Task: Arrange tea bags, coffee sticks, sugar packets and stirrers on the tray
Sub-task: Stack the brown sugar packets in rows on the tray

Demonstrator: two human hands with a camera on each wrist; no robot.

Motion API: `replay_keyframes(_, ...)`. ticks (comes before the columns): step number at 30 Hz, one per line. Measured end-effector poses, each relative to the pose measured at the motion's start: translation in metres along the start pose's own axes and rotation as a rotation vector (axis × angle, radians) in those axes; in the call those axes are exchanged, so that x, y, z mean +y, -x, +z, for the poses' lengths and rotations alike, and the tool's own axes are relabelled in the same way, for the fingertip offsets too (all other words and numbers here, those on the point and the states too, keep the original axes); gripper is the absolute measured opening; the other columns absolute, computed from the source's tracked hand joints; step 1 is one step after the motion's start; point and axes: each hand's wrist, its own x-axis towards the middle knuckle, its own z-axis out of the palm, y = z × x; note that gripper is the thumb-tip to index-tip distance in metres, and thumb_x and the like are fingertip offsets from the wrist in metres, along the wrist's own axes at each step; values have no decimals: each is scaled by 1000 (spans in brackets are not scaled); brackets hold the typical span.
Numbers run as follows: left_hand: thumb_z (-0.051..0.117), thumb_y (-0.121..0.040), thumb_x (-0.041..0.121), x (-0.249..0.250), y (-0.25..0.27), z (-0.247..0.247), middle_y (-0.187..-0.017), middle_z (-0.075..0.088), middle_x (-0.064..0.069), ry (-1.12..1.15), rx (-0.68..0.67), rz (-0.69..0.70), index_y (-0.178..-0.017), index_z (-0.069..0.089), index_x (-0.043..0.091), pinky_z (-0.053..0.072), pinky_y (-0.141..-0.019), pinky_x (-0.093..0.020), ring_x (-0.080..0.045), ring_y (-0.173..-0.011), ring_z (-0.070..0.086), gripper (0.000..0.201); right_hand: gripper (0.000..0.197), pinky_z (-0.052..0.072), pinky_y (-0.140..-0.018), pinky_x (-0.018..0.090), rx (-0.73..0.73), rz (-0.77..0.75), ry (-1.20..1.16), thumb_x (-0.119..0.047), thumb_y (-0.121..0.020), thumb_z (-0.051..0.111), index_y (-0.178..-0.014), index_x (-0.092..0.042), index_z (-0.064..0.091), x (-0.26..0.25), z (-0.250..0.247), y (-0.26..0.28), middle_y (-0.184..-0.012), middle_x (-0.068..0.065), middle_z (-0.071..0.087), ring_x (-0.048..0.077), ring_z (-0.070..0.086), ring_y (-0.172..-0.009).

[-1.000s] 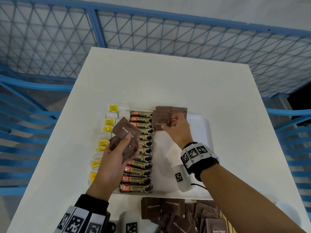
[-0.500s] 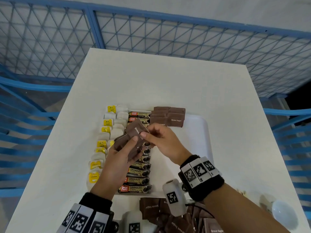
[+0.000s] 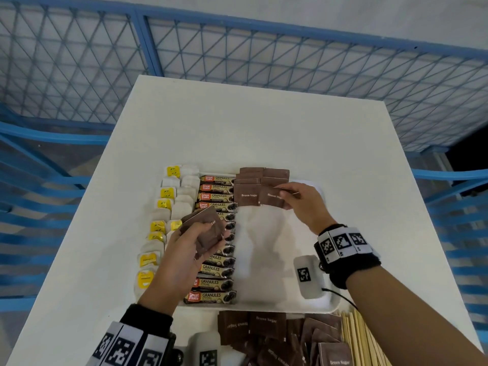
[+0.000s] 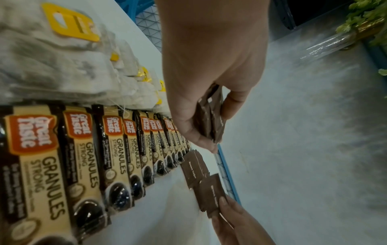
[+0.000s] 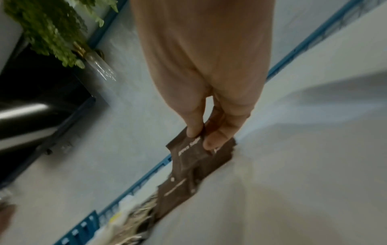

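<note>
Sugar packet [image 3: 272,198] pinched by right hand [image 3: 303,204] | left hand [image 3: 184,249] grips spare packets [image 3: 204,228] | tea bags [image 3: 169,220], coffee sticks [image 3: 215,233] placed | stirrers [image 3: 361,336] left

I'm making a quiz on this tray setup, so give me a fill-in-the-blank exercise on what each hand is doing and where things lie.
1. The right hand pinches a brown paper sugar packet printed "Brown ____".
2. The left hand grips a small stack of brown packets above the row of ____ sticks.
3. The white tea bags carry ____ paper tags.
4. The pale wooden stirrers lie off the white plastic tray, on the ____.

Missing words: Sugar; coffee; yellow; table
</note>
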Motion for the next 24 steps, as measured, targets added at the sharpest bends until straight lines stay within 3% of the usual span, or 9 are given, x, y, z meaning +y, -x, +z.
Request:
replay_keyframes(4,42,-92,0,-1,0,0,-92,72,-16,33,-16,-20,-99,65,8,57,-77,-35,-31,-86,69,25,20,54,-80,35,51,-40,184,-12,-85,62,-85,-31,69,14,-6,-12,-79,-11,63,18,62,-77)
replay_keyframes(7,42,-92,-2,-2,1,1,-97,71,-18,56,-28,-19,-104,62,6,57,-80,-37,-33,-90,70,25,19,52,-76,26,80,-10,187,-15,-83,65,-78,-33,62,14,-3,-15,-80,-10,63,14,60,-78)
replay_keyframes(9,44,-92,-4,-4,1,2,-98,70,-20,46,-31,-10,-109,60,2,58,-79,-37,-32,-91,69,24,17,47,-67,12,121,-9,203,-19,-82,67,-77,-34,59,12,-2,-17,-80,-10,62,8,58,-74)
replay_keyframes(11,46,-91,-5,-5,0,2,-98,71,-19,26,-50,3,-115,57,0,59,-77,-36,-33,-94,68,27,12,38,-57,6,159,1,226,-22,-82,67,-79,-30,60,9,0,-17,-77,-14,58,2,54,-70)
replay_keyframes(14,49,-89,-6,-5,2,2,-96,72,-16,-14,-85,21,-114,59,1,59,-72,-31,-30,-90,70,28,7,33,-60,6,190,-26,306,-24,-83,67,-86,-26,61,7,3,-18,-85,-10,57,7,53,-74)
replay_keyframes(17,53,-86,-4,-5,2,2,-97,72,-16,-46,-102,28,-108,63,6,58,-68,-27,-28,-88,70,27,19,33,-61,7,208,-60,314,-20,-83,67,-100,-16,61,6,6,-18,-99,-1,54,9,50,-79)
replay_keyframes(20,58,-82,0,-7,2,2,-93,73,-13,-98,-100,47,-104,66,10,57,-68,-26,-27,-83,71,25,33,30,-71,11,261,-86,324,-19,-83,68,-112,-14,54,4,7,-13,-105,0,48,11,48,-83)
replay_keyframes(24,60,-82,1,-8,3,2,-85,74,-10,-139,-80,70,-90,72,19,59,-69,-27,-24,-76,71,23,26,38,-67,11,297,-156,183,-18,-85,64,-109,-11,56,-14,15,4,-99,0,49,9,50,-73)
